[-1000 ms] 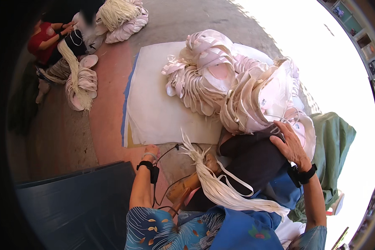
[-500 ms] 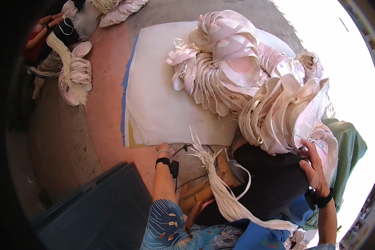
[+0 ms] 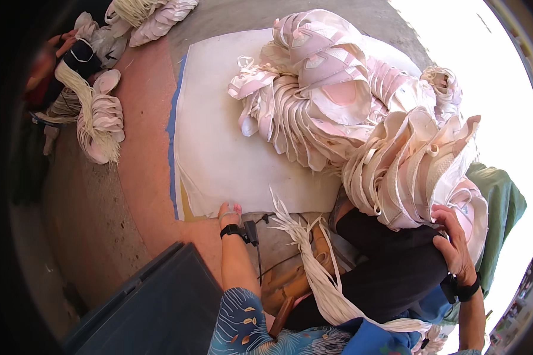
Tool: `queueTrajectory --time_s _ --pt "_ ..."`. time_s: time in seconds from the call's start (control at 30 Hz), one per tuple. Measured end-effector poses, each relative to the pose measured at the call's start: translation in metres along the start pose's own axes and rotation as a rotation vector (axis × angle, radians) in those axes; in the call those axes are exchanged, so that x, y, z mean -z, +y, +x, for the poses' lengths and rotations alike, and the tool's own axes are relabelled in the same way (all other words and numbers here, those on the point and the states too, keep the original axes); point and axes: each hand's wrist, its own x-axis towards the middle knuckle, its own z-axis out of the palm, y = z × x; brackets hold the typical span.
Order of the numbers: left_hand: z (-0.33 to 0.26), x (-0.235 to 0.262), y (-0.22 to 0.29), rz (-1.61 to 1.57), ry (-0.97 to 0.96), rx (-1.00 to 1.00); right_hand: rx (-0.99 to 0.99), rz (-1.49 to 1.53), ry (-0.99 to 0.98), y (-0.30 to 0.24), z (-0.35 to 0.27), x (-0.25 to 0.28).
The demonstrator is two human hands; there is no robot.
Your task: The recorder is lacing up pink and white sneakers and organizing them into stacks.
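My left hand [image 3: 230, 215] is at the near edge of a white sheet [image 3: 219, 136], beside a black cable. It is foreshortened and its fingers are mostly hidden. My right hand [image 3: 454, 239] lies by my right knee, thumb apart, fingers against the near end of a stack of pale pink and white shoe uppers [image 3: 405, 168]; no grip shows. That stack leans on my dark-trousered leg. Behind it, a bigger heap of shoe uppers [image 3: 314, 89] is piled on the sheet. A bundle of cream laces [image 3: 326, 284] hangs across my lap.
At lower left stands a dark flat-topped box [image 3: 160, 302]. Brown bamboo-like poles [image 3: 290, 284] show beneath my legs. Green cloth [image 3: 500, 207] lies at right. Another person [image 3: 59, 65] sits at upper left beside strung uppers [image 3: 103, 124] and cream laces.
The view has shifted slightly, so the sheet and uppers appear lower near me. My right hand remains at the stack's near end, and my left hand stays by the sheet's edge.
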Motion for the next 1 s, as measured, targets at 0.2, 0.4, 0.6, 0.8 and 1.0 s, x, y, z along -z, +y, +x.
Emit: queueTrajectory --time_s 0.2,0.4,0.6,0.8,1.0 --pt "0.007 0.011 0.006 0.304 -0.097 -0.097 0.059 -0.078 0.003 0.004 0.002 0.001" --pt "-0.002 0.001 0.042 0.058 -0.178 -0.125 0.082 -0.085 -0.025 0.005 0.004 0.004" --pt "-0.064 0.016 0.035 0.972 -0.013 -0.432 0.150 -0.131 0.023 0.017 -0.003 0.006" --pt "-0.132 0.042 0.022 1.702 -0.129 -1.074 0.235 -0.184 0.093 0.033 -0.014 0.010" --pt "-0.155 0.097 0.038 2.051 -0.415 -1.001 0.220 -0.163 0.100 0.042 -0.019 0.008"
